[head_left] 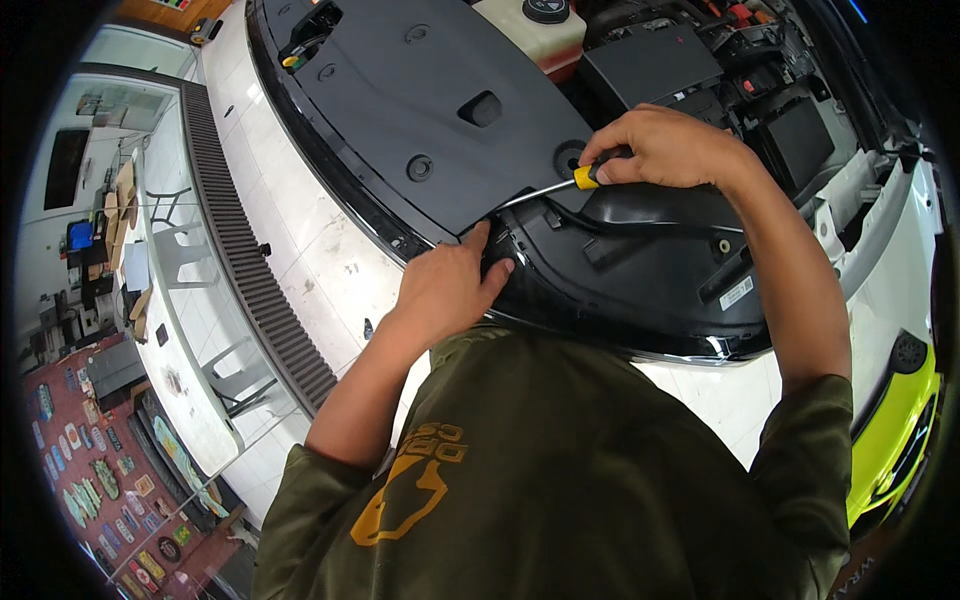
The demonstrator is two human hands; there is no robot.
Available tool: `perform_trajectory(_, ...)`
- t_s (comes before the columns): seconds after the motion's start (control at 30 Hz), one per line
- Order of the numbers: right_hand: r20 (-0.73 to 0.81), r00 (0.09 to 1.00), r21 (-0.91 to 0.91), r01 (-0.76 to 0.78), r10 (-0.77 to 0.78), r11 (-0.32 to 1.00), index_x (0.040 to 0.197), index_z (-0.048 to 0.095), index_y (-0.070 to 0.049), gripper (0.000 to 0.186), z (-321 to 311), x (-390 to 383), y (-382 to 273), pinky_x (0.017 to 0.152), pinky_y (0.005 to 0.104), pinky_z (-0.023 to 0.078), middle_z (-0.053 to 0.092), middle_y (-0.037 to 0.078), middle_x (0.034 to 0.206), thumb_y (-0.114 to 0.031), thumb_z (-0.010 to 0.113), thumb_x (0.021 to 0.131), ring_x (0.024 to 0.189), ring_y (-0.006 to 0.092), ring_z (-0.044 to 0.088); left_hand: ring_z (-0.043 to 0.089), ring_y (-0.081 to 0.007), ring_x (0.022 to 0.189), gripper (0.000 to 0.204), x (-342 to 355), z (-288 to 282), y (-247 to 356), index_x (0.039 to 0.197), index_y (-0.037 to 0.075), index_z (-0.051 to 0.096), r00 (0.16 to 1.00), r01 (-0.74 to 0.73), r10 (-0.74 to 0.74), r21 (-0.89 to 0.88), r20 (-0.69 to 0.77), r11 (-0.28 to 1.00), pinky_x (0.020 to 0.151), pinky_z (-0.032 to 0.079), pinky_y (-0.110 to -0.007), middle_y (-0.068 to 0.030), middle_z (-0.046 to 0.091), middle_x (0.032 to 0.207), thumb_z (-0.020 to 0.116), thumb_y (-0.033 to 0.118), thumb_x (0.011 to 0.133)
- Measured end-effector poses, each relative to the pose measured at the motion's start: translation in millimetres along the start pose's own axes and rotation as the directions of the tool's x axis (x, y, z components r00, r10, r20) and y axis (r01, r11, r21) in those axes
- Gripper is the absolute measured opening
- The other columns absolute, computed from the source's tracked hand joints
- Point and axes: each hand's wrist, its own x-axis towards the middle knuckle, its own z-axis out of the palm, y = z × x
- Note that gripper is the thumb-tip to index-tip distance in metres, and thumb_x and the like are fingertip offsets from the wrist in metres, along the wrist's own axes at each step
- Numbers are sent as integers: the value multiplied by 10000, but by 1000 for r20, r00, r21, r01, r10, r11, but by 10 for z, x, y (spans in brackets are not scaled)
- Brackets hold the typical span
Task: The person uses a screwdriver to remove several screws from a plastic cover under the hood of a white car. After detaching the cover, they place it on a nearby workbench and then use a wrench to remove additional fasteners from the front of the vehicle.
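Note:
My right hand [668, 147] is closed round the yellow-and-black handle of a screwdriver [587, 177]. Its metal shaft slants down to the left, and the tip meets the edge of a black plastic engine-bay cover [450, 110]. Close to that tip, my left hand [447, 284] rests at the cover's near corner. The index finger presses on the seam and the thumb stands apart on the glossy black trim [530, 275]; nothing shows in its grasp. A glossy black headlight-side panel [650, 285] lies beneath my right forearm.
Past the cover are a pale fluid tank [535, 35] with a black cap and a black box [650, 65]. Another yellow-marked tool [292, 62] lies at the cover's far left. A long white table [185, 370] stands left, a bright yellow-green car [893, 430] right.

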Motion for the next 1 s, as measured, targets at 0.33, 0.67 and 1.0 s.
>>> perform_trajectory(0.33,198,980,279,-31,-26,960,1124,674,-40,360,-79,291,191,564,303,497,669,95,844,-275,664,852,647,171,592,617,-371,648,516,-187,165,-139,1339,-9,484,988,4,-40,-229,-152,973,643,470,-423,-221,600,664,591,231,895)
perform_trajectory(0.67,267,963,344,-53,-43,938,1114,682,-35,307,-128,345,266,570,279,485,666,53,830,-211,666,862,635,125,561,628,-346,722,396,-221,394,-41,1279,55,537,923,-18,-99,-298,-372,954,661,491,-402,-200,635,874,598,148,899)
perform_trajectory(1.0,276,961,125,-16,-19,992,1090,695,-68,317,-183,414,131,683,340,508,681,87,818,-278,667,855,701,219,626,615,-340,722,276,-53,499,-132,1165,58,588,829,-34,-6,-62,-560,998,640,498,-428,-135,602,808,593,157,907)
